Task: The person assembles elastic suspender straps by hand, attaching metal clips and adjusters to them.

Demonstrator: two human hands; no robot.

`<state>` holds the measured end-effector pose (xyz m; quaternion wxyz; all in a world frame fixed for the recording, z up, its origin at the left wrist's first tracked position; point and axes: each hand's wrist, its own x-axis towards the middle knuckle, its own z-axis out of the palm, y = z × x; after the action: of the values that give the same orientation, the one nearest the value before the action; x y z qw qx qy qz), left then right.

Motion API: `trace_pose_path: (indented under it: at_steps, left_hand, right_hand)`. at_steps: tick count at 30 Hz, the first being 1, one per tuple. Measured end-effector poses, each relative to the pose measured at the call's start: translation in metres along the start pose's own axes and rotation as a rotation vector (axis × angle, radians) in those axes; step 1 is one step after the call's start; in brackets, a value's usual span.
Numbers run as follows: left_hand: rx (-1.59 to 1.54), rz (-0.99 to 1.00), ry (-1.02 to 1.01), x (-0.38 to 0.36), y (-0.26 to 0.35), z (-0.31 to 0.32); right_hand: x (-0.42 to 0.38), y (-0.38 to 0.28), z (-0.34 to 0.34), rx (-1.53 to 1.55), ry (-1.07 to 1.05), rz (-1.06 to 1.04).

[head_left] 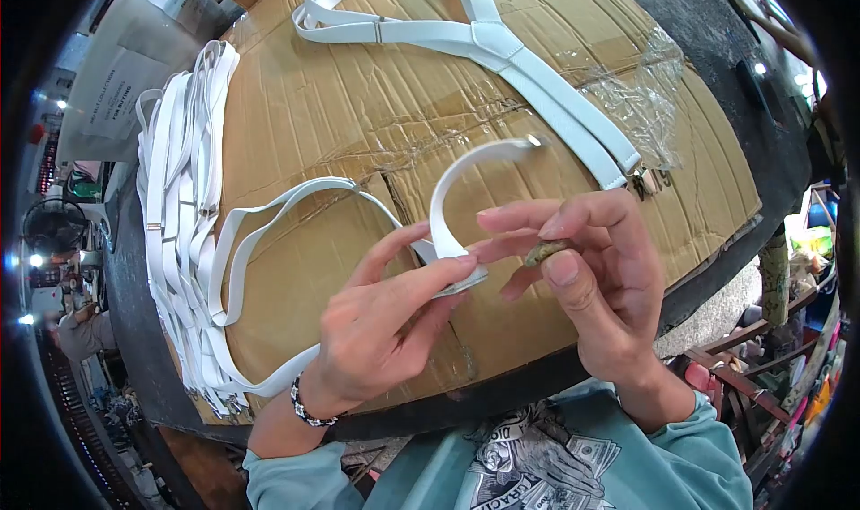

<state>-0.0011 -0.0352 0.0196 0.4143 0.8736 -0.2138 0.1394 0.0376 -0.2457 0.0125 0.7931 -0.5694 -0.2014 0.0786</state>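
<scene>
My left hand (385, 317) pinches a pair of white elastic suspenders (445, 201) at a flat joined piece between thumb and fingers. From that pinch one strap end curls up and to the right, with a bit of metal at its tip. The rest loops back over the cardboard toward the left. In my right hand (614, 291), thumb and fingers close on a small greenish-brown lump (548, 251), whose kind I cannot make out. The lump is held just right of the joined piece, apart from it.
Flattened cardboard (358, 143) covers the dark table. A heap of white suspenders (184, 232) lies along its left side. Another white pair (500, 46) with metal clips (647, 181) lies across the far side. Clear tape (640, 94) wrinkles at right. A translucent bin (125, 71) stands far left.
</scene>
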Motion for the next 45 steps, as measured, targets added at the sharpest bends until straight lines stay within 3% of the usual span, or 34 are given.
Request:
trace_pose_path:
  at_steps: [4,7,13,24,33,37,40,45]
  left_hand:
    - [0.056,0.009,-0.074,0.001,-0.002,-0.002]
    - [0.051,-0.063,-0.146,0.002,-0.003,-0.004]
    - [0.063,-0.040,-0.217,0.006,-0.006,-0.008]
    - [0.073,0.027,-0.258,0.005,-0.007,-0.014]
    - [-0.044,0.010,-0.183,-0.001,-0.013,-0.005]
    - [-0.102,-0.037,-0.101,-0.003,-0.013,0.002]
    - [-0.039,-0.011,-0.197,-0.001,-0.012,-0.007]
    - [-0.051,-0.032,-0.239,0.000,-0.013,-0.011]
  right_hand:
    - [-0.002,0.004,-0.011,-0.188,0.050,-0.040]
    - [-0.003,-0.007,-0.013,-0.270,-0.012,0.268]
    - [-0.003,-0.007,-0.007,-0.243,-0.014,0.301]
    - [0.007,0.001,0.004,-0.606,-0.213,-0.247]
    - [0.000,0.002,0.006,-0.703,-0.114,-0.108]
    - [-0.001,-0.005,-0.006,-0.747,-0.104,0.061]
    - [0.005,-0.010,0.005,-0.605,-0.110,-0.105]
    - [0.009,0.003,0.013,-0.609,-0.168,-0.127]
